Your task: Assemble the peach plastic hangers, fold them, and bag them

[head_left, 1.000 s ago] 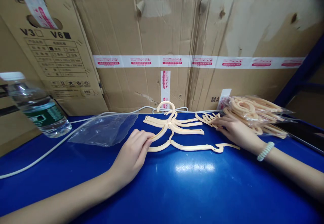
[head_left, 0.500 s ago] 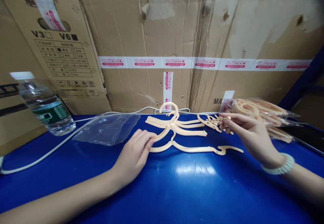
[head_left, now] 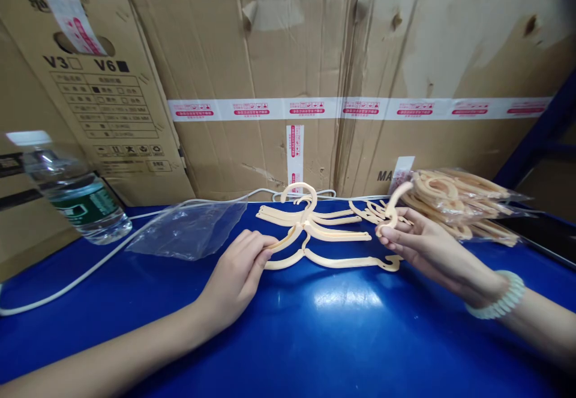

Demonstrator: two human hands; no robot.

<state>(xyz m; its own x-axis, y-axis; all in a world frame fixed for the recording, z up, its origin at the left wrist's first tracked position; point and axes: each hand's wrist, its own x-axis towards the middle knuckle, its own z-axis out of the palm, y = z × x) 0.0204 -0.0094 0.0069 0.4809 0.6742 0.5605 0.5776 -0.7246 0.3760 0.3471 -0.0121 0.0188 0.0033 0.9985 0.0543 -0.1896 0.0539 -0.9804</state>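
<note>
Right hand (head_left: 418, 243), right of centre, is pinching a small cream hook piece (head_left: 392, 205): thumb and fingertips are clamped on its lower end, and the curve is sticking up free.

Left hand (head_left: 238, 271), centre, is lying with fingers together over the left tip of the flat hangers (head_left: 342, 235), which are spread on the blue table (head_left: 315, 332) mid-frame. The thumb is hidden, so I can't tell if it's gripping or just pressing.

Handling, my read:
- The parts are looking like thin moulded plastic: very light and springy, and likely to snap if bent hard.
- They'd be sliding easily on the glossy top.
- Best hold is the thicker neck by the hook, not the arm tips.

A bagged bundle (head_left: 459, 200) is sitting at right, an empty clear bag (head_left: 189, 230) left of centre and a bottle (head_left: 76, 200) far left.
</note>
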